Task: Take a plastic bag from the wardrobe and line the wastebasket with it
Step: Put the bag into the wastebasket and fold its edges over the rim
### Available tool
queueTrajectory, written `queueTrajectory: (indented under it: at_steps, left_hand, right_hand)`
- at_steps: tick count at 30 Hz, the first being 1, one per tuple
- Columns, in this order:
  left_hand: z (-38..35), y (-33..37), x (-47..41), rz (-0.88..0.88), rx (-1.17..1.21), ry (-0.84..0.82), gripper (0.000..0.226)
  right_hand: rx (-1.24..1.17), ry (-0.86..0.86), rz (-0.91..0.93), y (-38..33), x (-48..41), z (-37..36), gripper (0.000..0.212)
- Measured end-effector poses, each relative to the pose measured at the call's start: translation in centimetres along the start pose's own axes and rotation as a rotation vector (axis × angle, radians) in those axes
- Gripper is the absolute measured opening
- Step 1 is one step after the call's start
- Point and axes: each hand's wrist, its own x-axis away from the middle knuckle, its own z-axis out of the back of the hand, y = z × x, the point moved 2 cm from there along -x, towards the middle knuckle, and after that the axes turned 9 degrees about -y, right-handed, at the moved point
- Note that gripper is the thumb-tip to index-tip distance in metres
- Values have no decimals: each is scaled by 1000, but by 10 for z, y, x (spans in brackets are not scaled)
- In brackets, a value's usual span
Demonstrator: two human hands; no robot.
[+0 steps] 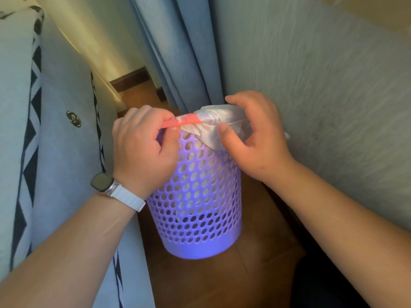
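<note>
Wastebasket (200,207): purple, perforated, upright on the wooden floor (211,281). White plastic bag (211,132) is inside it; it shows through the holes and its top edge is folded over the far-right part of the rim.

Left hand (142,147): fingers curled tight round the bag's red drawstring strip (184,122) at the left of the rim, the strip running taut from the fist across to the bunched bag.
Right hand (255,138): fingers arched over the rim top, thumb pressed on the bag's outer fold, so bag and rim are pinched between them.

Writing: none readable. Round metal badge (74,118) on the upholstery has a mark too small to make out. Smartwatch (102,182) with a white band on the left wrist, screen dark.

Surroundings: tight slot. Grey upholstered furniture (62,152) with black-and-white triangle trim just beside the basket on the left, grey textured wall (322,96) close on the right, blue curtain (184,52) hanging right behind the rim. Dark baseboard (131,80) further back.
</note>
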Motion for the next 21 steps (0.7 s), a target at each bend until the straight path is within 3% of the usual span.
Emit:
queueTrajectory:
  at_steps: [4,8,15,21]
  left_hand:
    - [-1,3,2,-11,16,-1,15]
    - [-2,7,2,-49,72,-3,16]
    - [-3,27,7,-149,-8,-75,34]
    - [-6,28,8,-130,-53,-54,19]
  right_hand:
    - [-51,-65,-63,9,1,-6,41]
    - [-94,-8,-85,7,0,-6,27]
    - [78,67,-47,-7,6,-6,20]
    - [62,53,-16,-23,9,-12,20]
